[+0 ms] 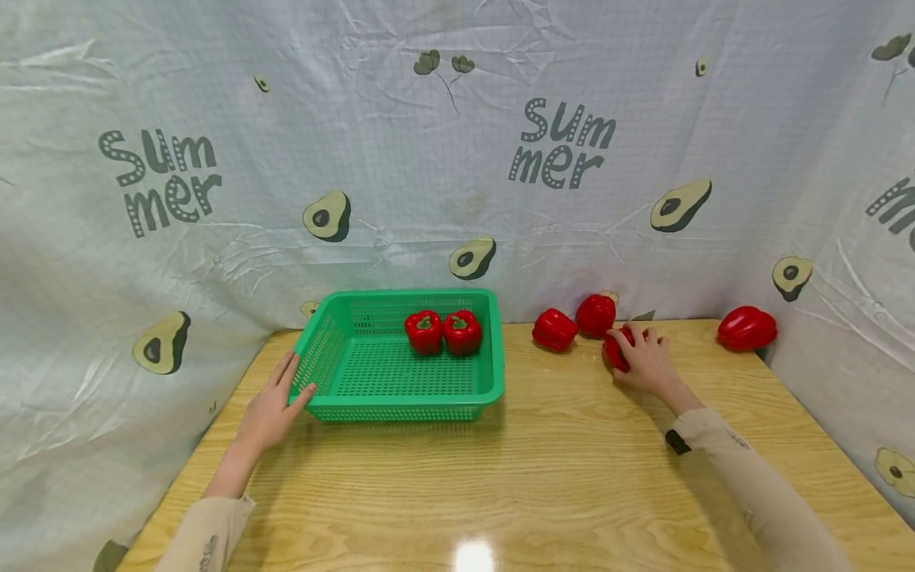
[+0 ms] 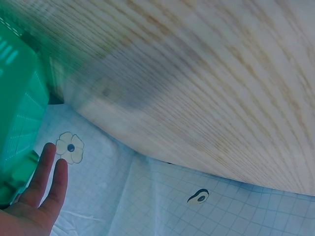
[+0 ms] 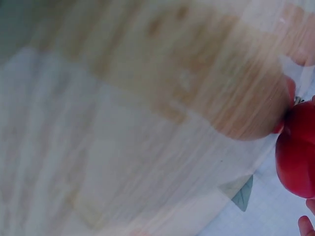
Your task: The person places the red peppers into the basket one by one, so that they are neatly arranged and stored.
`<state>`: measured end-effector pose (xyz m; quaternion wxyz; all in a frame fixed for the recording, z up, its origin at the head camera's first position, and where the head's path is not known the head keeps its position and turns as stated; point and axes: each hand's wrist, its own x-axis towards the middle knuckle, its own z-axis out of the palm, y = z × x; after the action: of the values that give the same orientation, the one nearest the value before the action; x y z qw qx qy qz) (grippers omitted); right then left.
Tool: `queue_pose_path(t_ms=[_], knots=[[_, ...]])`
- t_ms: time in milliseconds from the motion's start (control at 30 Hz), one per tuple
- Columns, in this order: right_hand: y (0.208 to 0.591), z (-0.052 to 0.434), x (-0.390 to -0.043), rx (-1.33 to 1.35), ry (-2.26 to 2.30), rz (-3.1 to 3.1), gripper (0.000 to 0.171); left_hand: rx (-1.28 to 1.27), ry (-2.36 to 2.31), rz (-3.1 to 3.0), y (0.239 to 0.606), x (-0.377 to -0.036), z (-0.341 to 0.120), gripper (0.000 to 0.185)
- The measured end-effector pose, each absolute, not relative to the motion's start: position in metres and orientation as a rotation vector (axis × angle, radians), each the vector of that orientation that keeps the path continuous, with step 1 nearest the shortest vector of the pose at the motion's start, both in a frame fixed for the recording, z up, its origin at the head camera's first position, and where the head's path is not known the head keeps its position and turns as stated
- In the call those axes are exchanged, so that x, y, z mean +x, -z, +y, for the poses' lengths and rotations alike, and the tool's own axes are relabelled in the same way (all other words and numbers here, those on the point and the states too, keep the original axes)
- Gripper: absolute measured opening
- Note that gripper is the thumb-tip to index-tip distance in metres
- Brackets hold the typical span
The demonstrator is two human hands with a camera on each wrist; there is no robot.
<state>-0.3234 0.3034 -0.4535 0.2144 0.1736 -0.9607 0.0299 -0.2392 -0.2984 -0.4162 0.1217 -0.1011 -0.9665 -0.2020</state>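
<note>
My right hand (image 1: 647, 367) curls its fingers over a red bell pepper (image 1: 615, 351) on the table's right half; the right wrist view shows this pepper (image 3: 295, 164) at its right edge. Just beyond it are two more red bell peppers, one (image 1: 596, 315) close by and another (image 1: 554, 330) farther left. With fingers straight, my left hand (image 1: 268, 411) touches the left side of a green plastic basket (image 1: 407, 401). Two red bell peppers, a left one (image 1: 424, 332) and a right one (image 1: 462, 333), stand side by side inside, stem ends showing.
A single red bell pepper (image 1: 747, 329) lies at the table's far right corner. The wooden table (image 1: 557, 485) meets a printed cloth (image 1: 400, 159) hanging behind it and at both sides.
</note>
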Motion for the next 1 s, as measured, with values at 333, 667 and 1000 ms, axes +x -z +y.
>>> queue_pose_path(t_ms=[333, 667, 1000], knots=[[0.451, 0.301, -0.316, 0.504, -0.121, -2.587, 0.070, -0.292, 0.592, -2.825, 0.416, -0.239, -0.298, 0.066], [0.448, 0.294, -0.313, 0.533, -0.151, -2.545, 0.072, -0.292, 0.598, -2.822, 0.417, -0.240, -0.297, 0.066], [0.442, 0.286, -0.309, 0.609, -0.168, -2.462, 0.072, -0.288, 0.600, -2.818, 0.417, -0.241, -0.298, 0.066]])
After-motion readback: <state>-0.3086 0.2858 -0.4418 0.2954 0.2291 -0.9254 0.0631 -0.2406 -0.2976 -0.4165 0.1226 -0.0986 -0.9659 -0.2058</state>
